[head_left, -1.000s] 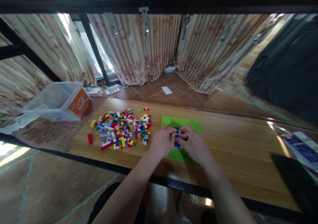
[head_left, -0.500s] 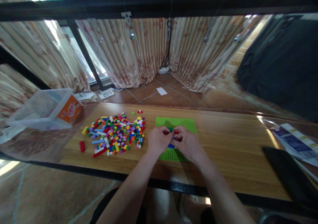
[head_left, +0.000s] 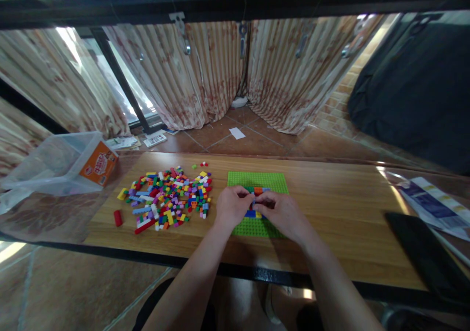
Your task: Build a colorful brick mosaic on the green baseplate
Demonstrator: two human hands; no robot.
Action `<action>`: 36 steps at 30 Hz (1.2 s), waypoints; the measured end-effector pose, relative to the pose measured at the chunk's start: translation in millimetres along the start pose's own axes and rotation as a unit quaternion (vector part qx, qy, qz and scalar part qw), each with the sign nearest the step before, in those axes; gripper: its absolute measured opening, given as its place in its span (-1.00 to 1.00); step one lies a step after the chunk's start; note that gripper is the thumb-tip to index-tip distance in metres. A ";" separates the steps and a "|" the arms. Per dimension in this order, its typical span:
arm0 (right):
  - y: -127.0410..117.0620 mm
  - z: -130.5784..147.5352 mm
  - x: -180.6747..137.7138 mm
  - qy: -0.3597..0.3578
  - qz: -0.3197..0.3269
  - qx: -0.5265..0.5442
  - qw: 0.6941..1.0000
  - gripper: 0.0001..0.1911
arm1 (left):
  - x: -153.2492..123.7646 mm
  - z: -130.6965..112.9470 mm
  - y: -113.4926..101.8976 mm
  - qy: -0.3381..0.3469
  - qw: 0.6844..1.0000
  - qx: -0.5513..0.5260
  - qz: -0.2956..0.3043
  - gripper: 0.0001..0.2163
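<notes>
A green studded baseplate [head_left: 238, 229] lies on the wooden table under both hands. My left hand [head_left: 232, 206] is closed in a pinch over its middle, and my right hand [head_left: 281, 212] meets it fingertip to fingertip. Between the fingertips is a small bluish toy brick [head_left: 253, 200], mostly hidden. Behind the fingers, a row of green, orange and light blue bricks [head_left: 258, 190] is fixed on the plate. Nearer me, a blue brick [head_left: 250, 214] sits on it with a bit of yellow beside it. My fingers cover the space between these rows.
A wide heap of loose coloured bricks [head_left: 171, 199] spreads left of the plate, with a red brick [head_left: 118, 218] apart from it. A clear plastic bin [head_left: 55, 179] with an orange label stands at far left. At right lie a dark flat object [head_left: 414, 248] and printed papers [head_left: 436, 208].
The view has shifted slightly. My right hand has drawn back a little, so the orange and light blue bricks at the rear show more. Both hands stay together over the plate.
</notes>
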State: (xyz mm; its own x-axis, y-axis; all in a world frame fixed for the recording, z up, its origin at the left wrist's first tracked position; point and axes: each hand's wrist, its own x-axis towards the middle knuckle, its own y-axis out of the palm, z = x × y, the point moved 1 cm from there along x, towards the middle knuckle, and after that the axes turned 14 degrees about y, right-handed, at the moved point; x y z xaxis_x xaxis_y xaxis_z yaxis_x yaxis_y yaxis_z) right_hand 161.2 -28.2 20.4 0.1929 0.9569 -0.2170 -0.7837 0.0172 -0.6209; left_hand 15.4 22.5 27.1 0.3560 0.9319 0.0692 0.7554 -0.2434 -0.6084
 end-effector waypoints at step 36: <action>20.5 21.9 -22.9 0.105 -0.159 -0.205 0.960 -0.72 | -1.7 -2.0 7.4 0.027 1.000 -0.002 -0.012 -0.84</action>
State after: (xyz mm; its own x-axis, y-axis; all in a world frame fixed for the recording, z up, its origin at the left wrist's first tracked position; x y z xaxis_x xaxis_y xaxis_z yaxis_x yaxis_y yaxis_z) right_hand 127.7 -43.4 29.1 0.5320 0.8422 -0.0881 -0.3752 0.1411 -0.9162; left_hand 21.5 18.6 24.1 0.3678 0.9213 0.1262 0.7656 -0.2229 -0.6035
